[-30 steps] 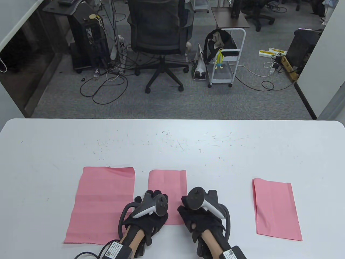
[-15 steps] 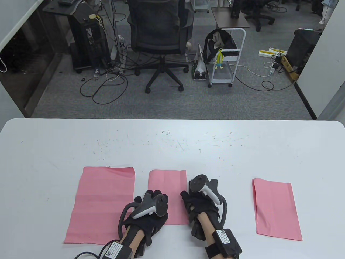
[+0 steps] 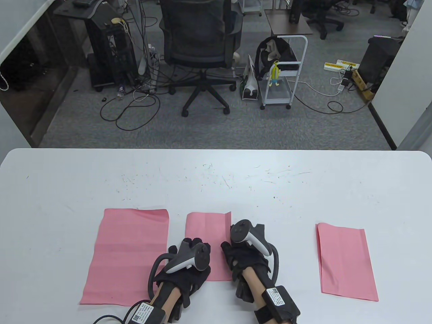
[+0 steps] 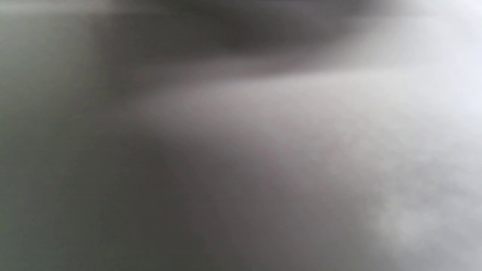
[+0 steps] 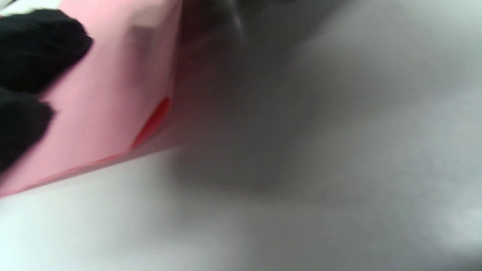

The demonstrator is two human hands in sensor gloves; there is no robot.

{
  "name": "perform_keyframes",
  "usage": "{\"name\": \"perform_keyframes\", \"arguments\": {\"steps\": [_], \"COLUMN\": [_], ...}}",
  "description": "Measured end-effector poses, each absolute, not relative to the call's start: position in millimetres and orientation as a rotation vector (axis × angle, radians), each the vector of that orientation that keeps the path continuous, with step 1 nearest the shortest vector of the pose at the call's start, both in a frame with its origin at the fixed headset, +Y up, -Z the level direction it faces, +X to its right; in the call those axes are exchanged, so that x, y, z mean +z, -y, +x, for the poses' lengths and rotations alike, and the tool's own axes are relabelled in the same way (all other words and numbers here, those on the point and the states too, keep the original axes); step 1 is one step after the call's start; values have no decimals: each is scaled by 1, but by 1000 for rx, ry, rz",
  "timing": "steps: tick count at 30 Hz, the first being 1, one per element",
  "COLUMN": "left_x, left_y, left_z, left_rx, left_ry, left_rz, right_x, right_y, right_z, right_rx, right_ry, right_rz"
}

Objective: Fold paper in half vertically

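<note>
The folded paper (image 3: 207,233) lies on the table (image 3: 216,182) near its front edge, between a wide pink sheet (image 3: 130,254) and a narrower one (image 3: 346,261). The left hand (image 3: 185,266) rests flat on its lower left part. The right hand (image 3: 244,258) has its fingers (image 5: 34,71) on the paper's right edge, which is lifted slightly; the grip itself cannot be told.

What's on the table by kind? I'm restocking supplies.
Pink papers: 3, left, middle, right.
Gloved hands: 2, left hand, right hand.
Total: 5.
</note>
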State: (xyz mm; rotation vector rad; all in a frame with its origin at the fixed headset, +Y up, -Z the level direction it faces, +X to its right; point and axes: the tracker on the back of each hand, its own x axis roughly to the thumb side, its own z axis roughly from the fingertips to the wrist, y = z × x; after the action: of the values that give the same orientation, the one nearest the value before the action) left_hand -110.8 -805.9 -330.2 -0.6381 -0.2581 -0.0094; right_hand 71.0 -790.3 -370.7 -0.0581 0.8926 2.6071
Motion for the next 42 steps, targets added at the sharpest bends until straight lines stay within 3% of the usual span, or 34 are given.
{"name": "perform_keyframes", "arguments": {"steps": [10,23,35,42], "left_x": [-330,-330,-331,-335], "left_y": [805,806,803,768], "left_z": [-111,-110,-110,-108], "left_rx": [-11,-12,-31,38], "left_ry": [258,258,248,230], "left_rz": [-638,-638,-638,-544], "right_x": [-365,-366,-361,-361], "right_y": [771,788,786,786], "right_z": [63,84,80,80], "right_rx": [2378,2338,2417,2401], "right_ry": [-872,-761,-691,-698], "right_rz": [103,-186,-194,-194]}}
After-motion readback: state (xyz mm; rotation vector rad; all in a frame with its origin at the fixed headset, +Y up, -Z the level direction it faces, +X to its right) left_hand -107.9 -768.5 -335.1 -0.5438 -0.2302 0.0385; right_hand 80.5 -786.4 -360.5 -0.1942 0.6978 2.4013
